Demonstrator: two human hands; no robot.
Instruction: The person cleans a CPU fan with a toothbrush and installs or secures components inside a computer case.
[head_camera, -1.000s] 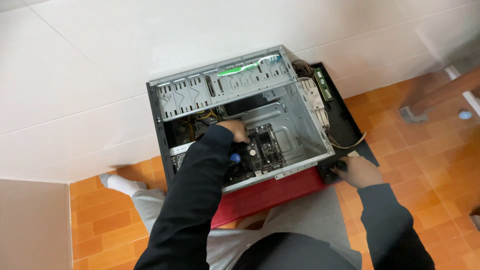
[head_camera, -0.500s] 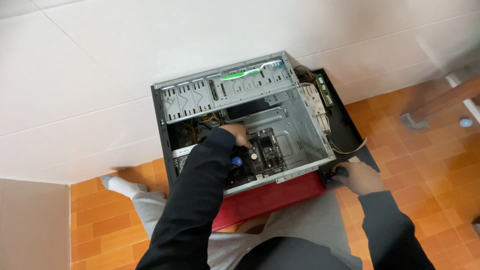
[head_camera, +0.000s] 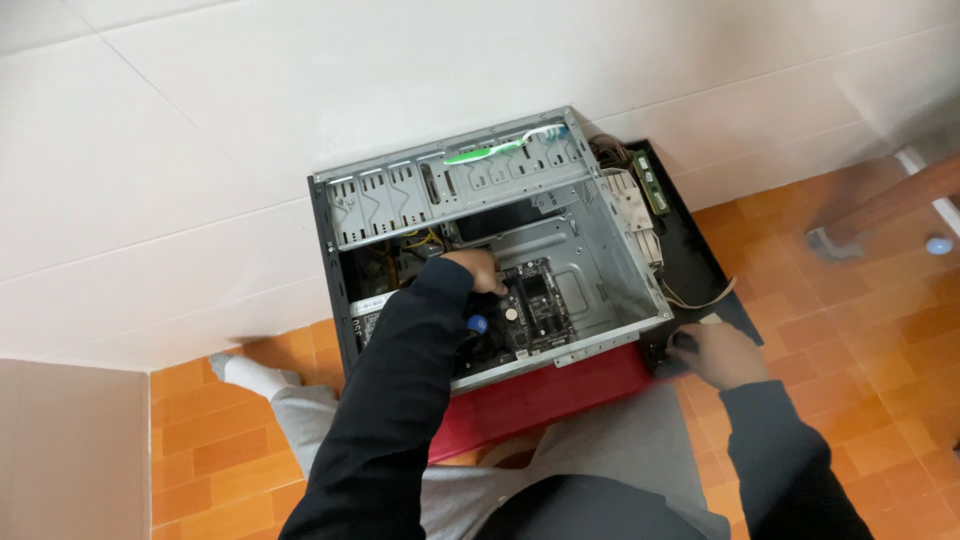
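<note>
Our left hand (head_camera: 480, 268) fills the open computer case (head_camera: 590, 230), hemmed by the drive cage (head_camera: 400, 200); room remains above the motherboard (head_camera: 540, 305).

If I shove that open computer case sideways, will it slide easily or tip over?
The computer case lies flat on its broad side, so tipping seems unlikely. Its sheet-metal frame looks stiff and probably fairly heavy. It rests partly on a red block, so a shove may shift it unevenly.

Open grey computer case (head_camera: 560, 235), side up
</note>
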